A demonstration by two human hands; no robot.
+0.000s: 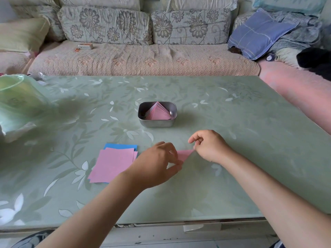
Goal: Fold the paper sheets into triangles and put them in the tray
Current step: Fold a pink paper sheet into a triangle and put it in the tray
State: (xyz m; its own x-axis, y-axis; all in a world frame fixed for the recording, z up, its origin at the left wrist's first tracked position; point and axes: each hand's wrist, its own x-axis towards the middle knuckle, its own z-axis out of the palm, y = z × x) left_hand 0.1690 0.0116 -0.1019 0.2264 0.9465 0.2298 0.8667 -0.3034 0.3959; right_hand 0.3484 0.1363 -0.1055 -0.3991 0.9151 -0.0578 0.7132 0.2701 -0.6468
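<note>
A folded pink paper [184, 154] lies between my hands near the table's middle front. My left hand [157, 163] pinches its left end between thumb and fingers and covers most of it. My right hand [209, 145] pinches its right tip with thumb and forefinger. A stack of flat pink sheets [112, 164] with a blue sheet [121, 146] showing at its far edge lies left of my left hand. Farther back stands a metal tray [157, 123] holding several pink folded triangles [158, 111].
A green plastic bag [19, 102] sits on the table's left side. A sofa [143, 58] with cushions runs behind the table, and a small box [86, 46] lies on its seat. The table's front edge [161, 224] is close to me.
</note>
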